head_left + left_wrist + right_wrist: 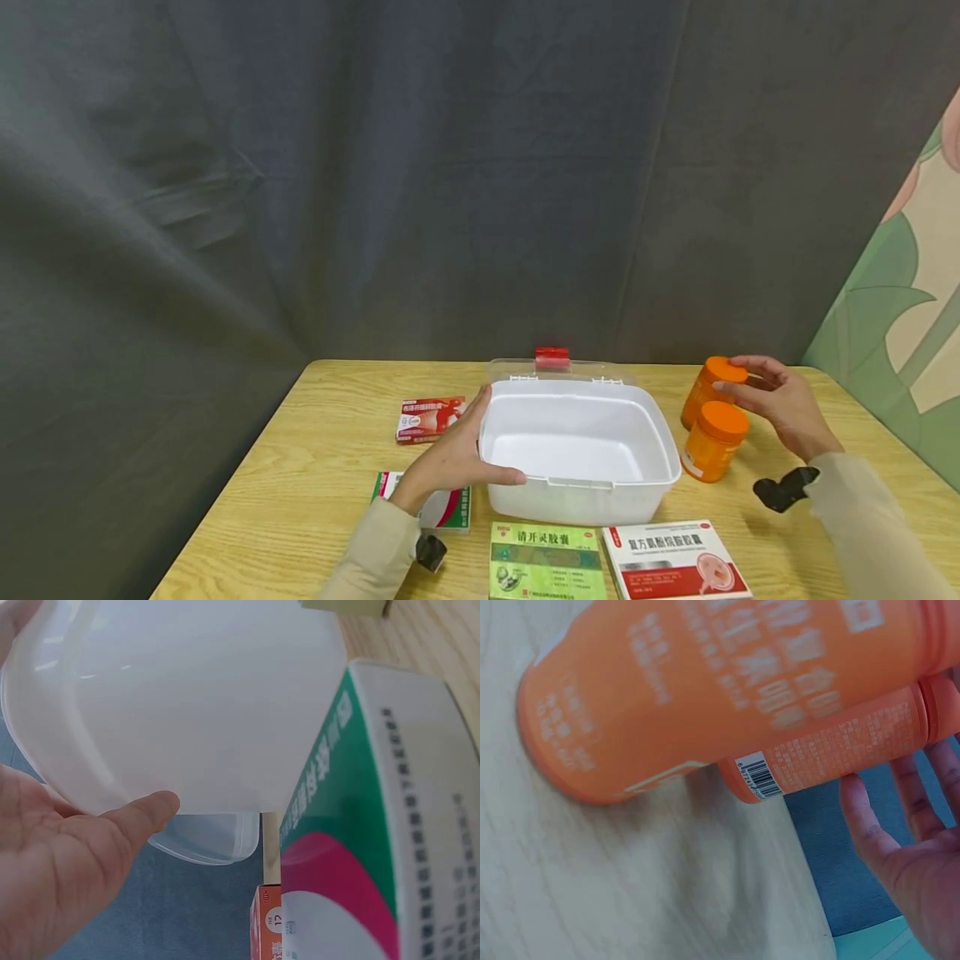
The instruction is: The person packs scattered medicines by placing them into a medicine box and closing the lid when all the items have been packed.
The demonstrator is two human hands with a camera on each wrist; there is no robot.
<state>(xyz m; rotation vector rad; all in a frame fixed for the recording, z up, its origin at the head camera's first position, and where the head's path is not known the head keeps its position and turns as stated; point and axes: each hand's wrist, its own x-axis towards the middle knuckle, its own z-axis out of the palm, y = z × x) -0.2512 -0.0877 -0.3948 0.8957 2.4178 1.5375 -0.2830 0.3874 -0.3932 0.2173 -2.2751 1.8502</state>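
At the left front corner of a white plastic box [577, 500], my left hand [453, 457] holds the rim, its thumb [154, 810] against the outer wall. The box's clear lid [592, 370] with a red latch [552, 357] is swung back behind it. To the right, my right hand [787, 408] grips the farther orange jar [699, 400] near its lid, between thumb and fingers. A second orange jar [708, 454] stands just in front, overlapping it in the right wrist view. Under the left wrist lies a green and white medicine box [341, 817], partly hidden.
A small red medicine box [427, 419] lies left of the white box. Near the front are a green medicine box [547, 562] and a red and white one [675, 560]. A dark curtain [480, 183] hangs behind the wooden table [262, 492].
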